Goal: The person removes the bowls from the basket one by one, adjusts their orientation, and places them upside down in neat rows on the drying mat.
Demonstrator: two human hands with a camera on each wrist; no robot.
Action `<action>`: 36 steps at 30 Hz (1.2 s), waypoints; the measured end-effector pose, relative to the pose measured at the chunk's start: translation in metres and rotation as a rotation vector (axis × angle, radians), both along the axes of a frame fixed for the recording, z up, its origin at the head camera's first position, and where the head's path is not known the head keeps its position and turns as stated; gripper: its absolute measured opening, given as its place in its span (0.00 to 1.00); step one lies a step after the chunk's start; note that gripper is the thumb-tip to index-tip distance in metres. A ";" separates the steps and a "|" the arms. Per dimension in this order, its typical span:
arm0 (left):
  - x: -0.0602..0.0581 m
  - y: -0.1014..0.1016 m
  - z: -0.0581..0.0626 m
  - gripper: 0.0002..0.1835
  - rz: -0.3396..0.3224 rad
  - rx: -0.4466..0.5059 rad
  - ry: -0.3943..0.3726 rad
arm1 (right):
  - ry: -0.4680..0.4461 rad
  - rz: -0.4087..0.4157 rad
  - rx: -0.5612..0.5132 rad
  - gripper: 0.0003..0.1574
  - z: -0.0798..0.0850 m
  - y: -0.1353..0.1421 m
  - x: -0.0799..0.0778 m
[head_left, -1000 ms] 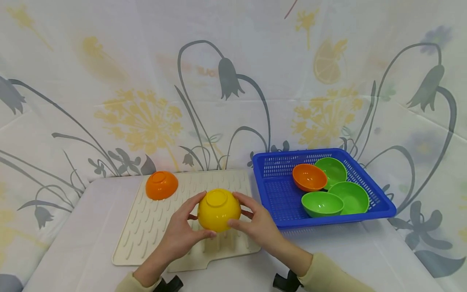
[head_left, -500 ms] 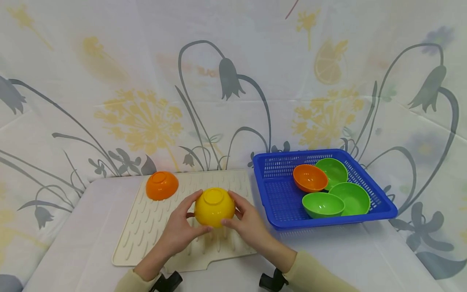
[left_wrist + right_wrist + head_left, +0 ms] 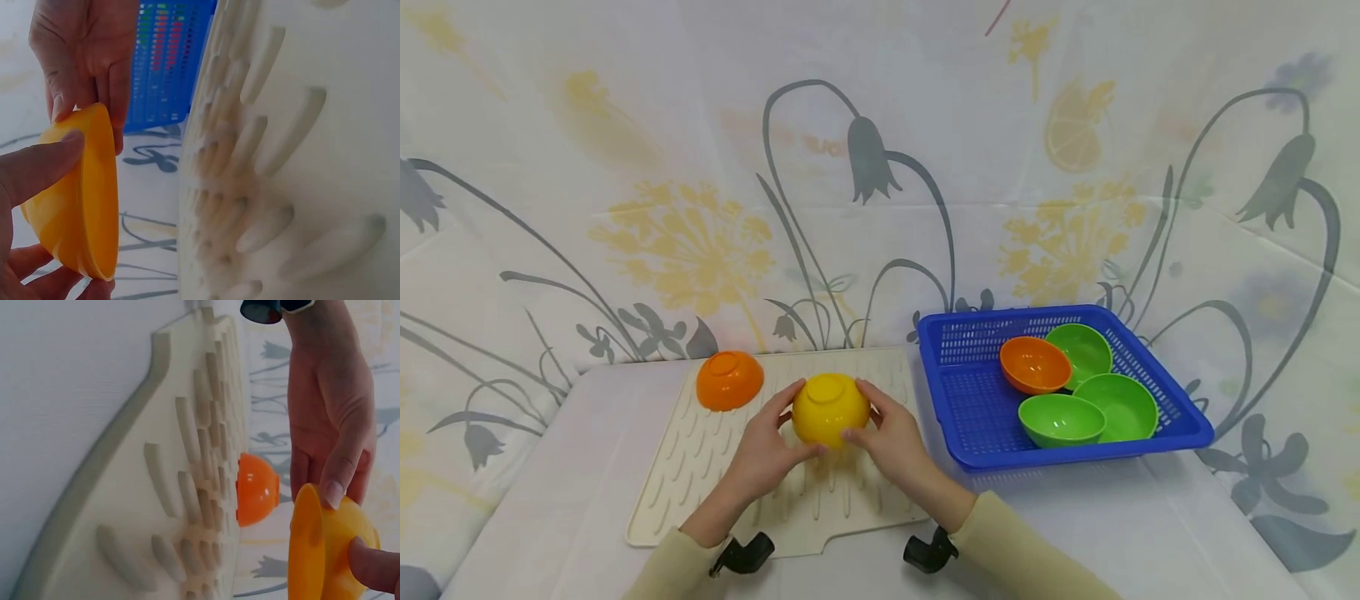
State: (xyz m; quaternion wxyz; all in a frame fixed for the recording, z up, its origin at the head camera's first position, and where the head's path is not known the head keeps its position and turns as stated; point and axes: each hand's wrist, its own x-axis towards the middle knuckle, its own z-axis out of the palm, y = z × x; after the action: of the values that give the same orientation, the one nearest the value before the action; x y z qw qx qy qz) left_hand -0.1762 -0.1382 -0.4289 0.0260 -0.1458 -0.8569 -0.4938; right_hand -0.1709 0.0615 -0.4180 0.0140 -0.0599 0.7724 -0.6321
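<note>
Between both hands a yellow bowl (image 3: 831,412) is held upside down, its foot ring facing up, apart from the cream ridged drying mat (image 3: 677,492) below. The left hand (image 3: 762,457) grips its left side, thumb on the near wall. On the opposite side the right hand (image 3: 897,442) grips it the same way. Both wrist views show the yellow bowl (image 3: 69,200) pinched by thumbs and fingers, its rim toward the mat. An orange bowl (image 3: 730,381) rests upside down at the mat's back left corner.
To the right stands a blue plastic basket (image 3: 970,458). Inside it lie an orange bowl (image 3: 1036,365) and green bowls (image 3: 1062,419), openings up or tilted. A patterned cloth (image 3: 865,250) hangs behind the white-covered table (image 3: 550,500).
Both hands have carried the yellow bowl a little left and away from the person, over the mat. The basket and the other bowls have stayed in place.
</note>
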 end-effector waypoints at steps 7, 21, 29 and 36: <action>-0.022 -0.003 -0.005 0.48 0.046 0.024 -0.045 | 0.029 -0.063 0.020 0.39 -0.003 -0.014 -0.023; -0.060 -0.012 -0.017 0.47 0.089 0.016 -0.141 | 0.015 -0.115 0.104 0.33 -0.014 -0.035 -0.062; -0.072 -0.015 -0.023 0.48 0.119 0.011 -0.197 | -0.004 -0.174 0.236 0.31 -0.018 -0.044 -0.077; -0.079 -0.014 -0.026 0.47 0.161 0.008 -0.220 | -0.012 -0.191 0.246 0.30 -0.022 -0.047 -0.085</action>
State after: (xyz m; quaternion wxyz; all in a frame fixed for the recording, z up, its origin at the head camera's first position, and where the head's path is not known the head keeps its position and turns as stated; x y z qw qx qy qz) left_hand -0.2551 -0.1521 -0.4544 -0.0279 -0.0215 -0.8614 -0.5066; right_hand -0.2557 0.0149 -0.4396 -0.0343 0.0196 0.8461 -0.5316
